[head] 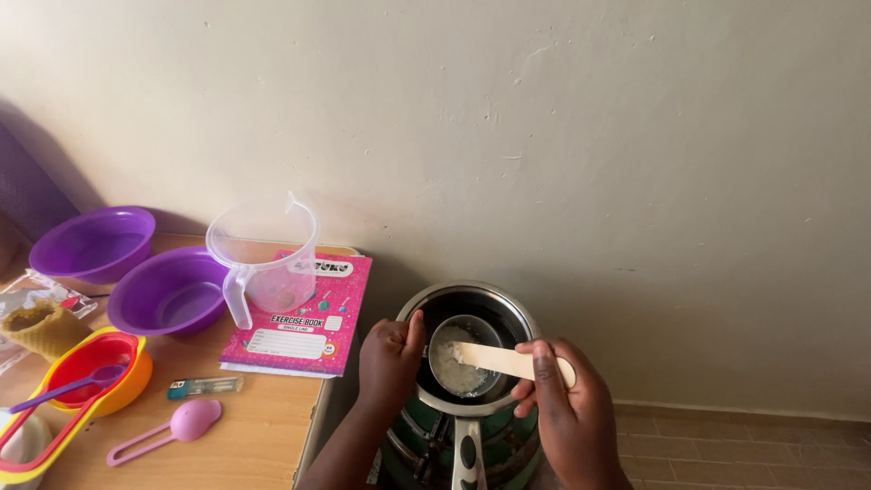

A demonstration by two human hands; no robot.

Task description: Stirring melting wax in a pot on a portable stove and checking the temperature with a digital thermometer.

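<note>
A small steel pan (464,305) sits on a green gas burner (426,436) beside the table, with a pale whitish mass (454,367) in its bottom and its handle (468,454) pointing toward me. My right hand (562,404) grips a flat wooden spatula (504,359) whose tip rests in the whitish mass. My left hand (390,363) is closed on the pan's left rim, thumb up against the edge.
A wooden table (263,426) on the left holds two purple bowls (168,292), a clear plastic jug (265,259) on a pink exercise book (304,322), nested coloured measuring cups (86,377), a pink measuring spoon (168,429) and a lighter (204,387). A cream wall stands behind.
</note>
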